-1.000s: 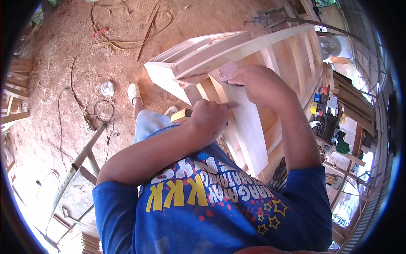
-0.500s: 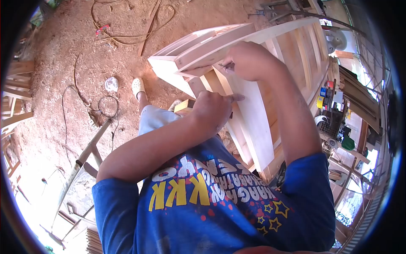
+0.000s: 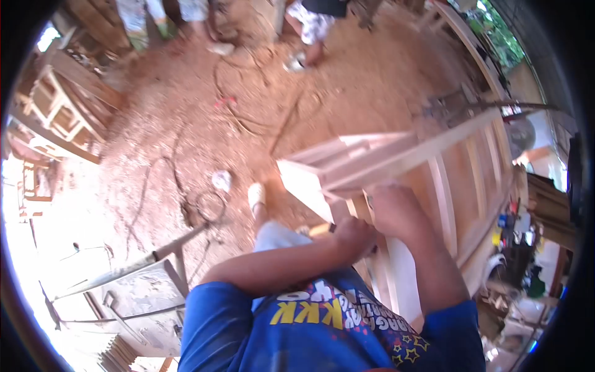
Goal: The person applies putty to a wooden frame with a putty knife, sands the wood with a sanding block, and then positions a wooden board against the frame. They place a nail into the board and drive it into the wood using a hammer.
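A pale wooden frame point(image 3: 384, 162) with boards and crosspieces stands before me, to the right. My left hand point(image 3: 356, 237) is closed at its near end, and a dark bit shows at each side of the fist; I cannot tell what it grips. A yellowish block-like piece point(image 3: 320, 230) is beside that hand. Farther up, my right hand point(image 3: 393, 206) is closed in a pinch against the frame's inner boards, a small thin object at its fingertips. A white board point(image 3: 404, 279) runs below my right wrist toward my body.
Two other people's legs point(image 3: 310, 49) point(image 3: 192, 12) show at the top. Cords point(image 3: 217, 204) and a white lump point(image 3: 221, 180) lie on the dirt floor point(image 3: 248, 149). Wooden frames point(image 3: 62, 105) stand at left, a metal-legged stand point(image 3: 167, 248) at lower left. Tools and boards point(image 3: 545, 217) crowd the right.
The view has swung up and left, bringing other people's legs into sight. My right hand has come closer to my left, which stays closed beside the frame.
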A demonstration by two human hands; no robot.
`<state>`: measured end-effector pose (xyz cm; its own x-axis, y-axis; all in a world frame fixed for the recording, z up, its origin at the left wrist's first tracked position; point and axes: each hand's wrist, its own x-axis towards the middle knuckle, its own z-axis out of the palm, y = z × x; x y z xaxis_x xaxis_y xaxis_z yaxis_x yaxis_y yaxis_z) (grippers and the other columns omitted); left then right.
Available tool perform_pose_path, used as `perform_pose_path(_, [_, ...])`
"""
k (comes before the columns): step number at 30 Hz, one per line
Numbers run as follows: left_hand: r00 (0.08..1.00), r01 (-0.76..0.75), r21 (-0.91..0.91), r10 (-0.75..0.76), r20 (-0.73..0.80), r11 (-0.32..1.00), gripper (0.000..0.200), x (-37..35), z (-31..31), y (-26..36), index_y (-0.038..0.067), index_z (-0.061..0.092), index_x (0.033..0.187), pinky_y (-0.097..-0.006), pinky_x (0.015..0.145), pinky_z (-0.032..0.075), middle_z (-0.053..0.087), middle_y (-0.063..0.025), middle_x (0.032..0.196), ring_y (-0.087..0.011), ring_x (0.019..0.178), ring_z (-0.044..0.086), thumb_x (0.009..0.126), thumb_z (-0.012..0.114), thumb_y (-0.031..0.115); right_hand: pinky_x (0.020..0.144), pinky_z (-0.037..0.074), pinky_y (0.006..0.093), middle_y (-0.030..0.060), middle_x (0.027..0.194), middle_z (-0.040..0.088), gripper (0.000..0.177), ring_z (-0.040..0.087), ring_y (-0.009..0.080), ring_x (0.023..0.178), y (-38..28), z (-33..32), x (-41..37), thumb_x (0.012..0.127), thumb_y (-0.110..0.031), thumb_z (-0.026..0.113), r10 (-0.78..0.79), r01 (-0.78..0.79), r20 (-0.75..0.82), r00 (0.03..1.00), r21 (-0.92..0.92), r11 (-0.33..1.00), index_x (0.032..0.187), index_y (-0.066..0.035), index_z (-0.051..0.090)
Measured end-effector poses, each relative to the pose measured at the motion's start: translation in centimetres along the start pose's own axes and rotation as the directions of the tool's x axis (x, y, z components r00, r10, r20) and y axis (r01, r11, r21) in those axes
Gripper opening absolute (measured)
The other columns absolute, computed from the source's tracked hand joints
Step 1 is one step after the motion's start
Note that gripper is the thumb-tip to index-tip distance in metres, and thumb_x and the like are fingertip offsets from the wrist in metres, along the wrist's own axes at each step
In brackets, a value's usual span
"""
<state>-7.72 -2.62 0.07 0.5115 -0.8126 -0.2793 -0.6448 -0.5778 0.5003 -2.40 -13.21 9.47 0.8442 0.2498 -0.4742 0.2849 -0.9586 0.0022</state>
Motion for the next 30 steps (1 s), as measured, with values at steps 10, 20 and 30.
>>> perform_pose_path(10, [0.993, -0.055, 0.014, 0.056, -0.104, 0.998, 0.057, -1.5, -1.4, 1.0, 0.019, 0.059, 0.143, -0.0417, 0.074, 0.06, 0.078, -0.0057, 0.089, -0.0262, 0.085, 0.078, 0.092, 0.072, 0.04, 0.094, 0.057, 0.0441, 0.0189, 0.111, 0.075, 0.025, 0.073, 0.0361, 0.105, 1.2, -3.5, -2.8, 0.077, -0.011, 0.074, -0.106, 0.105, 0.027, 0.994, 0.048, 0.993, 0.099, 0.0, 0.077])
perform_pose_path(20, [0.994, -0.082, -0.216, 0.063, -0.094, 0.973, 0.034, -4.9, -1.1, -5.7, 0.026, 0.077, 0.124, -0.0431, 0.086, 0.057, 0.072, -0.0126, 0.104, -0.0335, 0.097, 0.071, 0.092, 0.07, 0.023, 0.097, 0.055, 0.041, 0.0141, 0.121, 0.071, 0.065, 0.071, 0.0277, 0.112, 13.8, 11.3, -9.7, 0.105, -0.049, 0.061, 0.607, -0.015, 0.005, 0.795, 1.0, 0.012, 0.141, 0.005, 0.057])
perform_pose_path(30, [0.669, 0.458, -0.441, -0.625, -0.402, 0.772, 0.058, -15.5, -0.7, -15.9, 0.006, 0.065, 0.14, -0.0372, 0.083, 0.063, 0.076, -0.0092, 0.121, -0.0238, 0.097, 0.076, 0.084, 0.082, 0.009, 0.109, 0.047, 0.0414, 0.0241, 0.143, 0.06, 0.052, 0.06, 0.0369, 0.132, 13.2, 18.4, -8.8, 0.112, -0.03, 0.046, 0.499, 0.033, -0.441, 0.746, 0.773, 0.633, 0.156, -0.003, 0.045])
